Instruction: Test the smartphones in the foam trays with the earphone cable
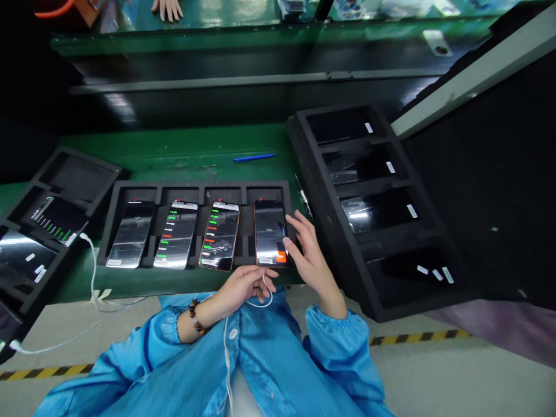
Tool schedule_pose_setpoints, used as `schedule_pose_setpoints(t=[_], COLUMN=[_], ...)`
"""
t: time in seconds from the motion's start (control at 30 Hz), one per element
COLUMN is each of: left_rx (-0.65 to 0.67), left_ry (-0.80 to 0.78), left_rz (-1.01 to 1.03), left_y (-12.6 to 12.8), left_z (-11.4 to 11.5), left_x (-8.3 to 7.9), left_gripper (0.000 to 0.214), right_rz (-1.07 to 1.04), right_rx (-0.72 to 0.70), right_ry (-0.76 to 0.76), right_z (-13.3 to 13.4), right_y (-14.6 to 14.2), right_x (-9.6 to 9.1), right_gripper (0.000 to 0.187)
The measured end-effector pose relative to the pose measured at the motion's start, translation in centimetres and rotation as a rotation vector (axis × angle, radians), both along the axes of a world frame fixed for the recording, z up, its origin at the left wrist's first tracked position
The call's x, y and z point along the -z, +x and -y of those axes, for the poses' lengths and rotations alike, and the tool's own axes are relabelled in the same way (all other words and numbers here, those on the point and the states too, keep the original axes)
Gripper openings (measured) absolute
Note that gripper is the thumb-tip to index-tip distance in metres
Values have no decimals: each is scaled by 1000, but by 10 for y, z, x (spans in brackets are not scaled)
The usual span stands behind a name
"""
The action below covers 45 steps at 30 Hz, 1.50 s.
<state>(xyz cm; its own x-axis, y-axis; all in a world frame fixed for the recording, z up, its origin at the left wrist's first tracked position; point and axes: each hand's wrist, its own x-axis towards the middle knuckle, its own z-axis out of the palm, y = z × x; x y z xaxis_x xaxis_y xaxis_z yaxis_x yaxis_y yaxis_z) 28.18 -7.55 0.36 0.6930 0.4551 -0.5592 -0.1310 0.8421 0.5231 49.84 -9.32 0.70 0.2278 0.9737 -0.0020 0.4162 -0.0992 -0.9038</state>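
Observation:
My left hand (248, 283) is closed on a thin white cable (270, 299), just below the lower edge of the rightmost phone (270, 229). Its fingers partly hide the cable's end, so I cannot tell whether it is plugged in. My right hand (309, 255) is open beside that phone, thumb at the screen near an orange patch, fingers stretched along its right edge. The phone lies in a black foam tray (158, 193). Left of it are a phone with coloured text lines (220, 237), a similar phone (176, 237) and a dark-screened phone (131, 234).
At right stands a black foam tray (310, 168) of dark phones with white labels. Another tray (117, 171) at left holds phones, with a white charging cable (92, 260). A blue pen (254, 157) lies behind. Across the bench another person's hand (168, 8) shows.

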Motion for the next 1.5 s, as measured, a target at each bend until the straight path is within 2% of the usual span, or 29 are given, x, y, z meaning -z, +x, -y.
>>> schedule_pose_setpoints(t=[0.17,0.37,0.57,0.67,0.8,0.9,1.0,1.07,1.17,1.2,1.23,1.3,1.33,1.37,1.43,1.5], left_rx=[0,0,-5,4,17,52,135,229,301,251,139,-245,-407,-470,-385,-278], left_ry=[3,-12,-2,40,156,211,229,281,460,563,688,931,1002,1034,1011,947], left_rz=[2,-3,-20,-43,-100,-160,-147,-102,-169,-275,-443,-904,-1157,-1371,-1640,-1735], left_y=[0,0,1,2,5,8,0,-18,-71,-94,-119,-169,-192,-212,-241,-254], left_z=[0,0,0,1,4,7,6,1,-15,-22,-29,-43,-49,-54,-60,-63], left_x=[0,-1,-3,-3,0,2,-6,-20,-49,-59,-67,-80,-84,-86,-86,-81], left_gripper=[58,63,67,66,67,76,79,74,67,65,64,63,60,54,48,47], right_rz=[-77,-107,-139,-22,94,131,117,108,73,52,31,11,18,38,104,176], right_rx=[-42,-135,-79,-32,-33,-9,67,122,184,202,222,262,272,272,248,221], right_ry=[-18,-43,-42,7,81,119,155,174,130,85,25,-115,-187,-252,-359,-434], right_z=[2,6,2,-12,-50,-78,-91,-87,-68,-60,-51,-36,-29,-24,-20,-22], right_y=[6,14,15,10,2,-1,-3,-3,-2,-1,1,4,7,9,12,14], right_x=[5,5,3,-3,-6,-1,6,9,12,11,10,6,3,0,-8,-13], right_gripper=[57,74,60,55,58,69,72,68,67,69,72,77,80,81,79,75])
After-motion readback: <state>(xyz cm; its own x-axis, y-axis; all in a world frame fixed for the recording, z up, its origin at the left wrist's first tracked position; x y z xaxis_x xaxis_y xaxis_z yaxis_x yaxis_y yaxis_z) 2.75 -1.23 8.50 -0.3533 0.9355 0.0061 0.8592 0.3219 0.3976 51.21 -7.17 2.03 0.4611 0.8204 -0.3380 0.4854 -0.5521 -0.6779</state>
